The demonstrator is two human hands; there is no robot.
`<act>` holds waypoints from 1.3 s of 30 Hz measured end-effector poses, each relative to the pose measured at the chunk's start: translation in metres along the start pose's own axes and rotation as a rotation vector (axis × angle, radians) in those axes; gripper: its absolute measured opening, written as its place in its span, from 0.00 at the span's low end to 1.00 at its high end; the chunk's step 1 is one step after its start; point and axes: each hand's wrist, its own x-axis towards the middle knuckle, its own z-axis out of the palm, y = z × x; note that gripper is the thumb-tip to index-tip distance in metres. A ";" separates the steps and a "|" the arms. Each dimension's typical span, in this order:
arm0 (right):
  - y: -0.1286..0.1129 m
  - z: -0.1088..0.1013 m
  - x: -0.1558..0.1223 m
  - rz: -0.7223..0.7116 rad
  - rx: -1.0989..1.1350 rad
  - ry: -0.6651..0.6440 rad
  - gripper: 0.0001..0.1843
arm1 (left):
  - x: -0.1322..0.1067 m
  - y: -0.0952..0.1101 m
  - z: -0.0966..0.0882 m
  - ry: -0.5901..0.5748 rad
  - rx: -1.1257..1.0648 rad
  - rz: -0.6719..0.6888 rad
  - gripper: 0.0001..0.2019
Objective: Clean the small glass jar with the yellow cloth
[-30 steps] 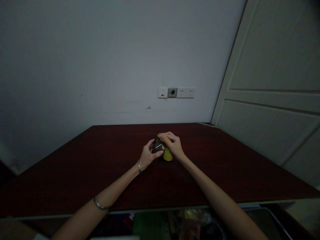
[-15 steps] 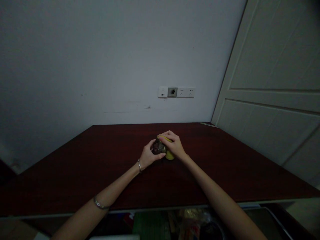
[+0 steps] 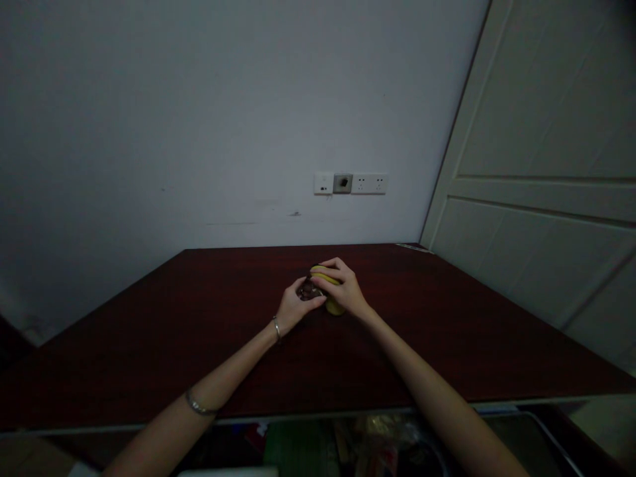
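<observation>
While a dark glossy object is held between thumb and fingers of the left hand, a yellow cloth is gripped by the right hand against its side. Both are located over the reddish-brown tabletop; contact with it cannot be confirmed. Sockets are mounted on the wall beyond.

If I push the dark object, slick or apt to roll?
Probably slick: the dark object shows glossy highlights. It may roll, since what shows looks rounded, though the left hand and the yellow cloth hide much of it. Can't tell its weight.
</observation>
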 end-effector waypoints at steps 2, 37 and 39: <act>0.002 0.000 0.000 0.018 0.010 0.010 0.11 | 0.000 0.001 0.000 -0.007 0.013 -0.004 0.28; 0.001 -0.002 0.000 0.087 0.228 -0.001 0.11 | -0.002 0.011 0.001 0.041 -0.247 -0.058 0.22; 0.002 0.001 0.000 0.119 0.235 0.038 0.11 | -0.002 0.010 0.002 0.050 -0.257 -0.058 0.22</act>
